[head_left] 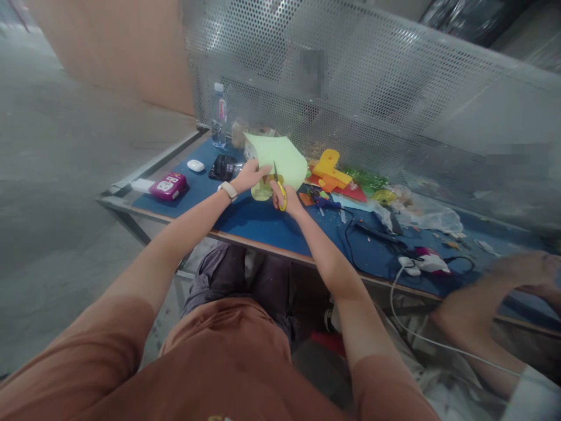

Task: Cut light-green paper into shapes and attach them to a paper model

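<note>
- Head view, the only one: L hand grasps pale green sheet at its near L side, fingers bent onto the paper.
- R hand grasps scissors, fingers curled round the yellow handle; blades point up & away from the torso, against the sheet's near part. Blade gap too small to read.
- Sheet's place: held up over blue table, tilted, b/w the torso & perf. metal panel.
- Cutting well, my judgement: L hand should pull the sheet taut close to the cut, but w/ fingertips clear of the blade line, b/c they sit v. near it.
- Better to turn the paper into the blades than twist the R wrist; long, smooth strokes w/o snapping the tips prob. give a cleaner edge.
- Bowed paper likely flexes away from blades, so light tension should help.
- Sheet's look: pale mint, plain, broad; far L corner runs to a point, R side curves softly. No print visible.
- Yellowish patch under the hands: blurry, so can't say if part of the sheet or a separate pc.
- Nearby on L: black flat item, white oval item, purple pack, upright bottle. On R: orange pcs etc.
</note>
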`<action>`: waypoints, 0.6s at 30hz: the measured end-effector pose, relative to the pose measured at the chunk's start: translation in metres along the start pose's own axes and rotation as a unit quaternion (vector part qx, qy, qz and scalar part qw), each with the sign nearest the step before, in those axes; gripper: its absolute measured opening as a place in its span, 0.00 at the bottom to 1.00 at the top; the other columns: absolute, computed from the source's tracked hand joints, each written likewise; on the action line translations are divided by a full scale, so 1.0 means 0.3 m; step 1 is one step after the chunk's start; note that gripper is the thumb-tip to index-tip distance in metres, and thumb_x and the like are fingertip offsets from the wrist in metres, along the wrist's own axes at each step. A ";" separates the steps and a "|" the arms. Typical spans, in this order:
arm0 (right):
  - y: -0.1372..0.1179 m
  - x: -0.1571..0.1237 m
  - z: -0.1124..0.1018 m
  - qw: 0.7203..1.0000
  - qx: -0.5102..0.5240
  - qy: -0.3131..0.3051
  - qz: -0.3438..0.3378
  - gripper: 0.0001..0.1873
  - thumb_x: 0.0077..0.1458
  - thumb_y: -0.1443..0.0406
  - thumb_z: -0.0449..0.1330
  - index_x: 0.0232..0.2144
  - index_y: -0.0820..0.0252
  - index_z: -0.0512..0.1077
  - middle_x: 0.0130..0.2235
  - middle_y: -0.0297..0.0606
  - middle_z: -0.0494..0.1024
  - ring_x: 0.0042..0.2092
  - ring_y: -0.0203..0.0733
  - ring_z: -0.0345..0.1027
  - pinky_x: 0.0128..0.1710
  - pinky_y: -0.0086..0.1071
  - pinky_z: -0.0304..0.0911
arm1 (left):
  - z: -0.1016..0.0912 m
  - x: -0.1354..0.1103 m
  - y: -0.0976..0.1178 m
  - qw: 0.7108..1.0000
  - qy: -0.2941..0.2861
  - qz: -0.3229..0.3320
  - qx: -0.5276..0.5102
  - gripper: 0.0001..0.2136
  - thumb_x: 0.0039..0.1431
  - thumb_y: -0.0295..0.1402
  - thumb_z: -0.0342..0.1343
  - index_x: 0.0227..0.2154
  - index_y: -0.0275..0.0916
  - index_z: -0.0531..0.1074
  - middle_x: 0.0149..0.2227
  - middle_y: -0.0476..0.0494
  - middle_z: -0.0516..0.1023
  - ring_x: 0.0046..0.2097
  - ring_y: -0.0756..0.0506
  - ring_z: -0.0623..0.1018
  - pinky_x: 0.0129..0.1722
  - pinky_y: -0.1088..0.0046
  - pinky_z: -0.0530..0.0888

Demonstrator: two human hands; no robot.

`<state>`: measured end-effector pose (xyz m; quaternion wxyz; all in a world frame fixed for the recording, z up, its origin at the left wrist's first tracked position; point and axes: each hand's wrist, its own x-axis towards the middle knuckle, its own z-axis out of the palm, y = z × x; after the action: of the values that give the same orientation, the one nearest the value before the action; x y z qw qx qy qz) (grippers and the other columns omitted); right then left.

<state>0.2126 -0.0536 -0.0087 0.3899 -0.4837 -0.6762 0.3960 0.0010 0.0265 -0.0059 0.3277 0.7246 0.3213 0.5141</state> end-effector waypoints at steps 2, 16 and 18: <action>0.001 0.001 0.004 1.000 0.006 0.015 -0.009 0.48 0.70 0.18 0.65 0.24 0.47 0.63 0.18 0.34 0.69 0.19 0.38 0.65 0.20 0.34 0.66 | 0.003 -0.004 0.008 1.000 -0.006 0.005 -0.004 0.27 0.80 0.51 0.69 0.25 0.42 0.76 0.26 0.40 0.80 0.30 0.44 0.76 0.39 0.64 0.80; 0.018 0.005 0.002 0.999 -0.016 0.016 -0.032 0.52 0.65 0.12 0.60 0.23 0.48 0.62 0.17 0.34 0.68 0.20 0.38 0.66 0.22 0.33 0.66 | 0.009 -0.008 0.028 1.000 -0.004 -0.009 -0.010 0.25 0.76 0.50 0.72 0.26 0.42 0.73 0.25 0.44 0.78 0.30 0.46 0.74 0.35 0.67 0.77; 0.006 -0.002 0.002 0.999 -0.018 0.020 -0.027 0.51 0.66 0.13 0.61 0.23 0.47 0.62 0.17 0.34 0.68 0.20 0.38 0.66 0.22 0.33 0.66 | 0.008 -0.012 0.034 1.000 0.000 -0.001 -0.017 0.25 0.77 0.51 0.71 0.27 0.43 0.73 0.25 0.45 0.77 0.30 0.46 0.73 0.34 0.68 0.75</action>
<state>0.2129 -0.0540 -0.0106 0.4055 -0.4801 -0.6878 0.3633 0.0038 0.0175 -0.0003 0.3404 0.7185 0.3138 0.5190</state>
